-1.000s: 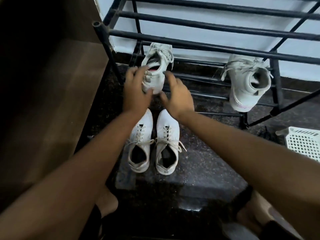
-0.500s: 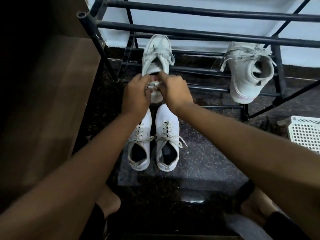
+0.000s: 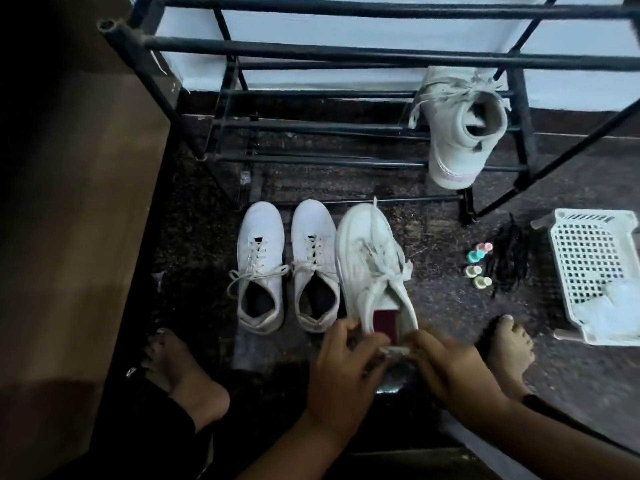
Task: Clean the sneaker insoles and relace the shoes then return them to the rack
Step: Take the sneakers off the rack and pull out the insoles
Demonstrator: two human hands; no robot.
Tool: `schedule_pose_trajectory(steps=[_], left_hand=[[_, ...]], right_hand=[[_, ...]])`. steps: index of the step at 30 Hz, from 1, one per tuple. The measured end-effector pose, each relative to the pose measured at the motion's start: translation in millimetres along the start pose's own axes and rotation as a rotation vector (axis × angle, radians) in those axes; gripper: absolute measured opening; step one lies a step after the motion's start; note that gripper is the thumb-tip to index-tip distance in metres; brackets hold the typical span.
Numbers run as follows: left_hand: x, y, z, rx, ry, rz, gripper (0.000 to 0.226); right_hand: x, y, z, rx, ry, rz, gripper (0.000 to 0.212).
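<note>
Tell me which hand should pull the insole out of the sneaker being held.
Left hand, probably: its fingers reach over the heel rim just below the maroon insole. The right hand grips the sneaker at the heel's side and can steady it. Blur hides the exact grips.

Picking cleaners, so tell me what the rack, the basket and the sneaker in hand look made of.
Rack: likely metal tubing, matte black paint; one open hollow end shows. Basket: white plastic, moulded grid of holes. Sneaker: smooth off-white upper, leather or synthetic, cannot tell which; flat fabric laces.
</note>
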State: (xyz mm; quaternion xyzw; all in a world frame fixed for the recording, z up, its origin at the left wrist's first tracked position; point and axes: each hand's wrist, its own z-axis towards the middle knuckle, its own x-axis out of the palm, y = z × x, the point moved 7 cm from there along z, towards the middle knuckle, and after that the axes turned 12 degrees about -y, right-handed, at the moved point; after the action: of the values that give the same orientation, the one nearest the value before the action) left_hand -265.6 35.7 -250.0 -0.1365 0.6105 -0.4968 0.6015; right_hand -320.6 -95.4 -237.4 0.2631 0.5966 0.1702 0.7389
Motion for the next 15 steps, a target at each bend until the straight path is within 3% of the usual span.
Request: schedule_pose_trajectory(steps=[5,8,11,15], left_hand=[[53.2,20.2,-3.8,-0.043,0.255,0.034,0.025],[81.3,50.4,9.7,-0.129,0.367,0.053,0.028],[96.1,72.2,29.4,-0.208,0.367,0.092,0.032],[104.7,92.8,50.3,-0.269,0.381,0.162,0.028]], right_hand=[[28.1,-49.4,-17.4,0.204,0.148,-0.002,0.009],[55.1,-77.3,-5.1,0.283,0.211,-0.047,0.015],[76.7,-97.3,16.5,0.349,0.233,-0.088,0.029],[103.7,-107.7,39.8,0.430,0.269,-0.116,0.023]])
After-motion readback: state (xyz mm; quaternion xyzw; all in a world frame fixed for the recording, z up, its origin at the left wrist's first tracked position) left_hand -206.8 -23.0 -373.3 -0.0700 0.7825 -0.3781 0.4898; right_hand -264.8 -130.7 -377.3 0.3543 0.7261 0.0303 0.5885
